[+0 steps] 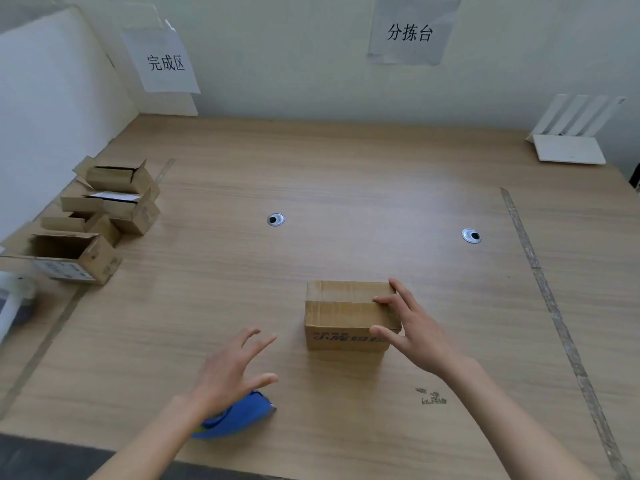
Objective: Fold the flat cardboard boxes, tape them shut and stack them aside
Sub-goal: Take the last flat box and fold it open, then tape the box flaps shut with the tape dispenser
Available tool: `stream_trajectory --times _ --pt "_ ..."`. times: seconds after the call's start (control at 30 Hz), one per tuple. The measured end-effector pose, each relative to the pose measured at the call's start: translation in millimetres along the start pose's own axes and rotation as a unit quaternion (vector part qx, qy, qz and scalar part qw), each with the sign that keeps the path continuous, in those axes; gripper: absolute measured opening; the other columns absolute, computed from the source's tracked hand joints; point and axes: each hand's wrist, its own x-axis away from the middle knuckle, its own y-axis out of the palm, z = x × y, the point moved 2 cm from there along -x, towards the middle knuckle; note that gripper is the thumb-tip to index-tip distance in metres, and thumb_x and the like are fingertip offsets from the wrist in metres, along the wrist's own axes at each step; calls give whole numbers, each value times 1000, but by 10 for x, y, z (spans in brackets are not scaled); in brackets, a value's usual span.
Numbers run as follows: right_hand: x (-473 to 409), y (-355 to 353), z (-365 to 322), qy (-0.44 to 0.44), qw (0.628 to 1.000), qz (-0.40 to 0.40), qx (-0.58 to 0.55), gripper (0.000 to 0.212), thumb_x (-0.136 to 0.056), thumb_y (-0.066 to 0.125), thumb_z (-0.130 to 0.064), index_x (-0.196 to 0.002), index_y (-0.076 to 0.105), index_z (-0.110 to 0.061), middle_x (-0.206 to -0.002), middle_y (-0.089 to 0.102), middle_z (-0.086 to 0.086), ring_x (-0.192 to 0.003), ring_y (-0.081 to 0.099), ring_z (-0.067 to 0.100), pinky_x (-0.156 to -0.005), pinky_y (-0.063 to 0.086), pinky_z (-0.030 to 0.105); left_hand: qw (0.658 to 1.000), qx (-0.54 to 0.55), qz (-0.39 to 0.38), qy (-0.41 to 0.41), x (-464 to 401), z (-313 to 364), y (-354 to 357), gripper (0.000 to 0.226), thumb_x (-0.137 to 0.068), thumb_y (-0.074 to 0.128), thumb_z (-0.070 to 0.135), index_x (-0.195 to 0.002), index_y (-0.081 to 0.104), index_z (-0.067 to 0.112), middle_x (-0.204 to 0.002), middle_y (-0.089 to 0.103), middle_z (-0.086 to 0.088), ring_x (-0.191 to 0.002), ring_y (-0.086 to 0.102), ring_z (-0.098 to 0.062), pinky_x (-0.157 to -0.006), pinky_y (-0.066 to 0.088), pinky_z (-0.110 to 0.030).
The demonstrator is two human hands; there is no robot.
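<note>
A small folded cardboard box [343, 315] with dark blue lettering on its near side stands on the wooden table, a little right of centre. My right hand [412, 327] holds its right end, fingers lying over the closed top flaps and the thumb against the near side. My left hand [230, 370] hovers with fingers spread and holds nothing, to the left of the box. Just beneath and behind that hand lies a blue tape dispenser [235, 419] near the table's front edge.
Several folded cardboard boxes [100, 220] are piled at the table's left edge by the wall. A white router [569, 148] stands at the back right. Two cable grommets [276, 220] sit mid-table. Tape strips [554, 313] mark lines on the table [346, 188].
</note>
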Motion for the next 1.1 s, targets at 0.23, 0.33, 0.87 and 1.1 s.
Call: stream_trajectory --times 0.23,0.33,0.87,1.1 --pt "69 79 -61 4 999 32 23 58 -85 41 -84 -137 31 -59 -159 -12 -42 -133 48 4 -78 52 37 994 -92 54 -9 604 -150 285 78 -73 47 89 -135 60 42 -109 59 10 -85 62 -10 -74 44 -25" --pt "81 98 -110 9 998 40 40 58 -86 41 -82 -138 31 -57 -161 -10 -40 -131 49 5 -74 49 33 991 -117 65 -12 808 -201 394 82 -71 50 88 -137 58 40 -93 53 11 -75 56 -10 -66 44 -25" --pt "29 72 -559 -101 975 192 55 18 -93 69 -1 -106 77 -10 -117 66 4 -106 60 28 -72 56 37 990 109 34 -84 587 -207 -87 67 -75 51 73 -139 36 65 -105 66 34 -85 65 1 -69 51 -23" --pt "-120 104 -782 -56 995 43 -72 34 -88 57 9 -101 78 -13 -104 67 -4 -91 64 14 -79 50 25 982 171 79 6 156 159 -805 61 -77 64 59 -134 45 64 -111 64 35 -88 66 -3 -73 56 -29"
